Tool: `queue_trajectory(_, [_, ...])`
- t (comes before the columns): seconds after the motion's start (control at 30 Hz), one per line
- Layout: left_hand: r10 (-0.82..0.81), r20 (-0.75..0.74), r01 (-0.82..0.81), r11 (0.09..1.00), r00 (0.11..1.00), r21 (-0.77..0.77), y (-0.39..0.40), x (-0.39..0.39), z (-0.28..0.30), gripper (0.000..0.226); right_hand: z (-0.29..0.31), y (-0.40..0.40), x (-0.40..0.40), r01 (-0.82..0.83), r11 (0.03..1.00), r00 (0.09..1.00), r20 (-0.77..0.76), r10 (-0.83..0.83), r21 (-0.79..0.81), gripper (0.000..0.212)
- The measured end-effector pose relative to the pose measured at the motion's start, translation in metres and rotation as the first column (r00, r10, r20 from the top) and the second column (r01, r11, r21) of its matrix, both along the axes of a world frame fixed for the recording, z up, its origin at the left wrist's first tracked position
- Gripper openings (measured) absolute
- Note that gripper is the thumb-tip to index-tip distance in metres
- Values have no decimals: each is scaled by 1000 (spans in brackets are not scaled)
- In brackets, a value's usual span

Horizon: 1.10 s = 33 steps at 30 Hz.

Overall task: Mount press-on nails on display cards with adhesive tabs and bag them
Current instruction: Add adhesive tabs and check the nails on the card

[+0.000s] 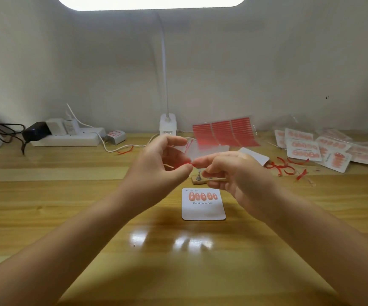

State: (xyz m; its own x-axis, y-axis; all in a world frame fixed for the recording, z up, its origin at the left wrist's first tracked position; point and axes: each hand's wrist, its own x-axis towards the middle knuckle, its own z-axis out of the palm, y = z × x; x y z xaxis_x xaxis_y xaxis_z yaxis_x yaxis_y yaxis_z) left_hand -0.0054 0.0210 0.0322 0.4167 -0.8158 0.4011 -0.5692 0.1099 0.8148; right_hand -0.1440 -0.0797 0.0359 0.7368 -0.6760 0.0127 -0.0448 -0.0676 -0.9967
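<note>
Head view: the left hand [163,160] and right hand [229,171] meet fingertip to fingertip, both pinching a small red adhesive tab [191,163] above the wooden desk [68,206]. The display card [203,204] carrying five nails lies flat just below them.

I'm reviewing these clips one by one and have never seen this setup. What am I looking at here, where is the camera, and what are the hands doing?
There is no machine: a head-worn camera looks down at a person's bare arms over a wooden desk. The left hand and right hand pinch a small red strip between their fingertips. Below them lies a display card carrying five pink nails. Farther back are red adhesive sheets, a lamp base and a power strip; finished cards are piled on the right.
</note>
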Motion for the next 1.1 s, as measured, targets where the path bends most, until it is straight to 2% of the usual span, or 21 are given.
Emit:
queue_trajectory(0.27, [1,-149,0,1000,989,8,-3,0,-4,37,-3,-4,0,7,1000,1000,-30,-8,-28,25])
queue_trajectory(0.33, [21,-182,-18,1000,983,18,-3,1,-5,38,-5,-8,-2,31,986,993,-109,-50,-166,18])
queue_trajectory(0.37, [31,-196,-28,999,980,22,-3,2,-6,38,-4,-12,-4,26,954,978,-189,-86,-299,18])
queue_trajectory(0.43, [44,-210,-38,999,977,31,-5,4,-8,36,-2,-21,-11,-146,813,893,-429,-137,-564,27])
queue_trajectory(0.47, [51,-212,-44,998,976,37,-6,5,-10,36,0,-24,-14,-283,742,813,-563,-151,-608,34])
queue_trajectory(0.53, [70,-207,-59,996,976,60,-8,6,-15,36,1,-27,-17,-467,679,655,-737,-165,-567,53])
queue_trajectory(0.57, [79,-202,-66,995,976,73,-9,6,-18,36,-1,-27,-18,-502,669,613,-771,-172,-548,61])
queue_trajectory(0.67, [98,-191,-78,991,977,111,-12,6,-28,35,-6,-26,-17,-535,625,593,-779,-201,-568,74])
queue_trajectory(0.8, [124,-177,-94,982,976,166,-14,4,-38,33,-7,-28,-17,-567,613,570,-799,-190,-550,74])
queue_trajectory(0.97, [118,-188,-90,985,975,150,-15,-2,-42,34,-14,-36,-17,-499,700,631,-768,-110,-510,78])
queue_trajectory(1.1, [94,-248,-68,991,964,113,-14,-1,-41,37,-19,-44,-17,-444,728,685,-722,-99,-522,74])
